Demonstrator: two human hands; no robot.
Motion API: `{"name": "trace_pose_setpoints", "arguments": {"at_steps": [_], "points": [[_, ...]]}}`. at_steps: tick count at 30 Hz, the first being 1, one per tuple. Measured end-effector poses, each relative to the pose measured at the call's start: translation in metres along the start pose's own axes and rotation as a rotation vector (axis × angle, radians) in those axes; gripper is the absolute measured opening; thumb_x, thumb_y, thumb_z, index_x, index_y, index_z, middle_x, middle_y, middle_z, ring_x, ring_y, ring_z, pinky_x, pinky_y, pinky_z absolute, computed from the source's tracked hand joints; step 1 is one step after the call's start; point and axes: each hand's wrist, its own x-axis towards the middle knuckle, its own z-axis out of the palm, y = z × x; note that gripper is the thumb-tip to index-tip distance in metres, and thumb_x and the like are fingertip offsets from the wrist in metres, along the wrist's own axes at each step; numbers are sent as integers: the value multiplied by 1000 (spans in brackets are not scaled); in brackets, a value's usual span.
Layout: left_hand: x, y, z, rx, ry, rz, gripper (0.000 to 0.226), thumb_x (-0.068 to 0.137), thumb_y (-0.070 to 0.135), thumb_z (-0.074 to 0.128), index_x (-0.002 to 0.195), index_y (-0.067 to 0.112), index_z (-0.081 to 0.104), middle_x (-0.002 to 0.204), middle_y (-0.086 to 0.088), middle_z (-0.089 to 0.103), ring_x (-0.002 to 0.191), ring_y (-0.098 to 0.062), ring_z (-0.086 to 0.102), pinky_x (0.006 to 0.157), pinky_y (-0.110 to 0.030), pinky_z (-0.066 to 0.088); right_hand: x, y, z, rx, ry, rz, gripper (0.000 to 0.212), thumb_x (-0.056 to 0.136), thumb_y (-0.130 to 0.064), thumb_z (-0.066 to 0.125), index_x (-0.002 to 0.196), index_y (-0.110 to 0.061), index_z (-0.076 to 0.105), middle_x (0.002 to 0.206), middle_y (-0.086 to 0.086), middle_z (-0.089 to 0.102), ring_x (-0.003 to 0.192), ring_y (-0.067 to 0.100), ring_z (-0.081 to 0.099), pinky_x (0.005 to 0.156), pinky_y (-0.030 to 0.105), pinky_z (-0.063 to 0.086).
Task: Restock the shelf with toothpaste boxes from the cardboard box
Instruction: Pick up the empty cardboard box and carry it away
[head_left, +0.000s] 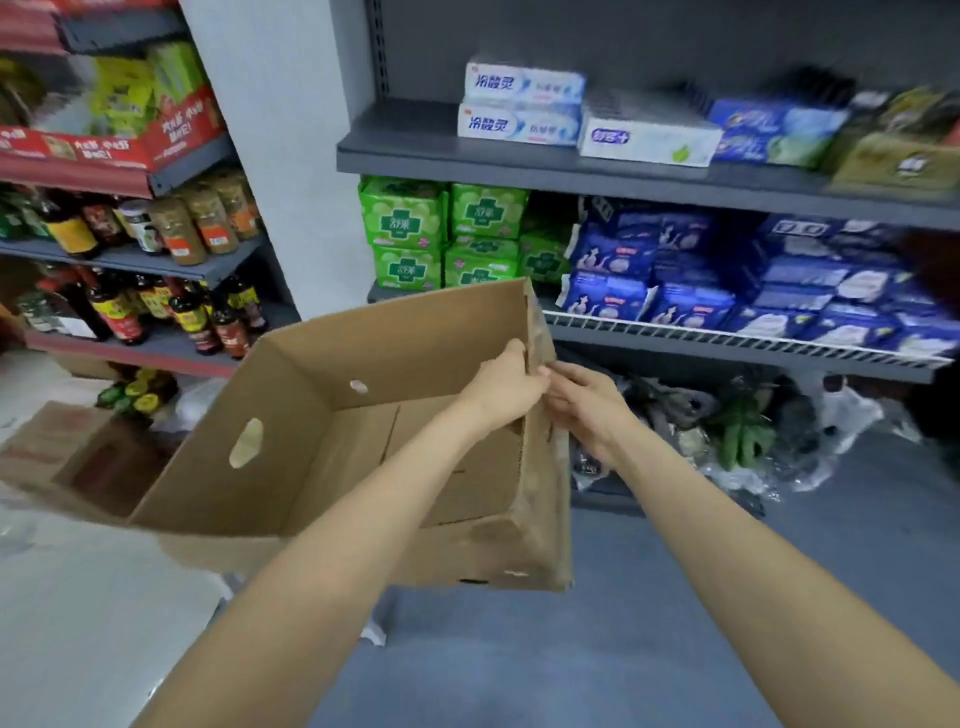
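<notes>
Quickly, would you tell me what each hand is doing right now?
Left hand: closed on the right wall of the cardboard box, from inside.
Right hand: gripping the same wall from outside.

Brown cardboard box (291, 441); white-blue toothpaste boxes (522, 104).

We are in a small shop. Grey metal shelves (597, 166) at upper right carry stacked toothpaste boxes (519, 104), with green packets (441, 234) and blue packets (727, 280) below. At left, sauce bottles (156, 306) and jars (208, 218) crowd other shelves.
</notes>
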Motion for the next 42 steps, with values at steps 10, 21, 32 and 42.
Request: {"name": "trace_pose_setpoints", "arguments": {"at_steps": [10, 21, 32, 42], "points": [[42, 111, 143, -234, 33, 15, 5, 87, 15, 51, 83, 12, 51, 90, -11, 61, 83, -27, 60, 77, -39, 49, -30, -37, -189, -54, 192, -94, 47, 84, 5, 63, 128, 4, 47, 68, 3, 62, 43, 11, 53, 44, 19, 43], [96, 213, 406, -417, -141, -217, 10, 88, 11, 52, 82, 19, 52, 99, -10, 63, 89, -26, 59, 74, -37, 50, -44, -20, -472, -315, 225, -14, 52, 87, 14, 50, 137, 3, 42, 96, 30, 59, 77, 22, 50, 56, 19, 48], [166, 326, 588, -315, -346, -146, 22, 94, 19, 53, 114, 20, 43, 111, -4, 61, 81, -14, 63, 45, -21, 50, -41, -1, -689, -330, 351, 77, 50, 81, 8, 63, 129, -5, 55, 79, -3, 52, 63, 7, 45, 41, 7, 34], [235, 424, 739, -205, -431, -213, 15, 91, 8, 54, 101, 11, 42, 82, -5, 57, 56, -15, 59, 40, -25, 52, -17, 2, -871, -290, 400, 149, 51, 81, -4, 69, 130, -12, 55, 76, -4, 43, 56, 5, 38, 41, 10, 31]]}}
